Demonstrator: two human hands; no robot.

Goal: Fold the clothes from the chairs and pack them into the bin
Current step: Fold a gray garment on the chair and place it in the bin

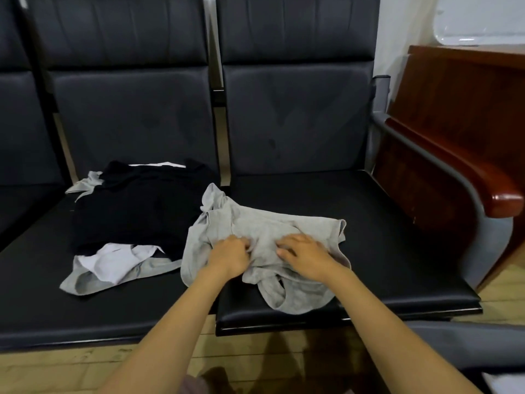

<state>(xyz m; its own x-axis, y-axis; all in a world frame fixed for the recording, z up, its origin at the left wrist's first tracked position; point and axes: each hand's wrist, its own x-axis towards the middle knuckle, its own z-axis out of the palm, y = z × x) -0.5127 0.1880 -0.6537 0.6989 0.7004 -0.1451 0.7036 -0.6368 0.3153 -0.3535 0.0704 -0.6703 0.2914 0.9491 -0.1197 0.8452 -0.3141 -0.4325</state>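
A black garment [133, 211] lies heaped on the left chair seat [37, 294]. Right of it, a crumpled grey garment [264, 226] spreads onto the right chair seat [397, 251]. The left hand [230, 255] and right hand [305, 255] rest on it side by side, each grip bunching its fabric.

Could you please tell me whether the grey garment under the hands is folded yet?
Not folded: the grey garment lies crumpled on the chair seat, straps trailing, with the left hand and right hand gripping its middle.
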